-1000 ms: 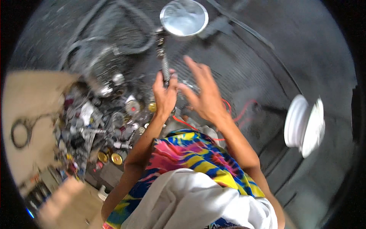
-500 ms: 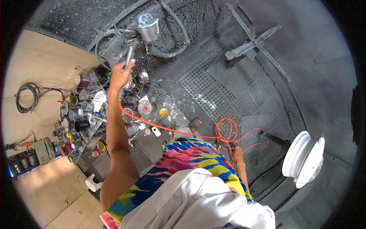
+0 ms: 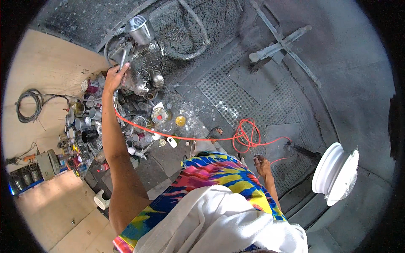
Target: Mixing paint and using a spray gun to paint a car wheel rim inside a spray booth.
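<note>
Head view. The left hand (image 3: 113,79) is raised and closed round the handle of a spray gun (image 3: 126,46), whose metal cup (image 3: 141,29) stands above the fist. Half a second earlier the gun sat in much the same place; a second earlier both hands were up at it, and the right hand (image 3: 262,165) has since dropped to the person's side, fingers loosely curled, holding nothing that shows. An orange hose (image 3: 247,135) runs from the gun across the dark floor mat (image 3: 253,97) and loops near the right hand (slack remains). Paint cans (image 3: 90,122) crowd the space just below the left forearm; the mat to the right lies more open, as far as the white wheel rim (image 3: 335,173).
</note>
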Action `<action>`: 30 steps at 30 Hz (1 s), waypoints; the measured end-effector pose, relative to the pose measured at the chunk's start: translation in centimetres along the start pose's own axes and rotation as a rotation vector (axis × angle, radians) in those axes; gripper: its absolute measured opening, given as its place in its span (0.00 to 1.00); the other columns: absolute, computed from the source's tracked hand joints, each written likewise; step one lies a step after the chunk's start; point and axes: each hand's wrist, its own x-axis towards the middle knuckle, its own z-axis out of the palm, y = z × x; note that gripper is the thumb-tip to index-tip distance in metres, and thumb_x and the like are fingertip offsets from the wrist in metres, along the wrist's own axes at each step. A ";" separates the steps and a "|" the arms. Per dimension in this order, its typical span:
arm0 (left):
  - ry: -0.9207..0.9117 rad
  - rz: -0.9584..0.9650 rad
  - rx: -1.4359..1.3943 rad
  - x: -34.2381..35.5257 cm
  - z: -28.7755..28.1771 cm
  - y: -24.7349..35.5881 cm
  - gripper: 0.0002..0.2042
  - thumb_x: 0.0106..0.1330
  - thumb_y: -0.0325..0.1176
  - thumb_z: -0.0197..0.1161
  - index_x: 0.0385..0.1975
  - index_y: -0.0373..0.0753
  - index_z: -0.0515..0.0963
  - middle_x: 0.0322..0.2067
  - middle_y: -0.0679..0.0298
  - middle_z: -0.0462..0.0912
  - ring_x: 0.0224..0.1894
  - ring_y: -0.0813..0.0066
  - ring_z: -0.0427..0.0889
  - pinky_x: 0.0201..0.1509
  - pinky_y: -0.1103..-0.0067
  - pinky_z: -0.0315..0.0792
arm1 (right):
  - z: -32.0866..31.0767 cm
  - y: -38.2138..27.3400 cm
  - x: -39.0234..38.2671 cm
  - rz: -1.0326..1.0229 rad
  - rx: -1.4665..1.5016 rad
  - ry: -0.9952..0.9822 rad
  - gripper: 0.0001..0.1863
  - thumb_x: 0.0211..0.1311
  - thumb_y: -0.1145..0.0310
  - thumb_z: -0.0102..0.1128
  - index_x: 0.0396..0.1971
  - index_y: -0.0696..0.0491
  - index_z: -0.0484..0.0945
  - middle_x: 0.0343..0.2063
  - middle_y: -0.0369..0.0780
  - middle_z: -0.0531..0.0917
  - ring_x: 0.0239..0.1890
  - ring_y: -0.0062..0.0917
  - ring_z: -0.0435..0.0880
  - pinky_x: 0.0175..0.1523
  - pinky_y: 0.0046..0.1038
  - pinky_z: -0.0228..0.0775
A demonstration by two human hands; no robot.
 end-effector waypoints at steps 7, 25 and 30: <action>-0.061 0.008 -0.037 0.2 1.4 0.5 0.23 0.67 0.52 0.64 0.36 0.33 0.83 0.18 0.72 0.72 0.16 0.83 0.70 0.19 0.82 0.64 | 0.0 0.5 0.2 0.051 -0.048 -0.057 0.15 0.64 0.60 0.60 0.40 0.57 0.82 0.36 0.50 0.86 0.40 0.40 0.87 0.45 0.37 0.77; 0.451 0.442 0.693 1.8 1.0 -4.1 0.29 0.62 0.56 0.65 0.39 0.28 0.83 0.38 0.43 0.84 0.40 0.47 0.82 0.48 0.61 0.74 | 1.6 2.0 -1.3 0.069 -0.082 -0.011 0.20 0.62 0.54 0.57 0.41 0.57 0.82 0.38 0.56 0.83 0.45 0.52 0.82 0.48 0.49 0.73; 1.145 0.543 0.947 0.6 3.2 -3.8 0.28 0.59 0.59 0.68 0.21 0.33 0.80 0.23 0.53 0.81 0.26 0.51 0.80 0.31 0.60 0.72 | -2.2 0.2 -4.3 0.124 -0.092 0.141 0.17 0.61 0.58 0.58 0.38 0.56 0.83 0.40 0.52 0.84 0.46 0.47 0.83 0.49 0.45 0.74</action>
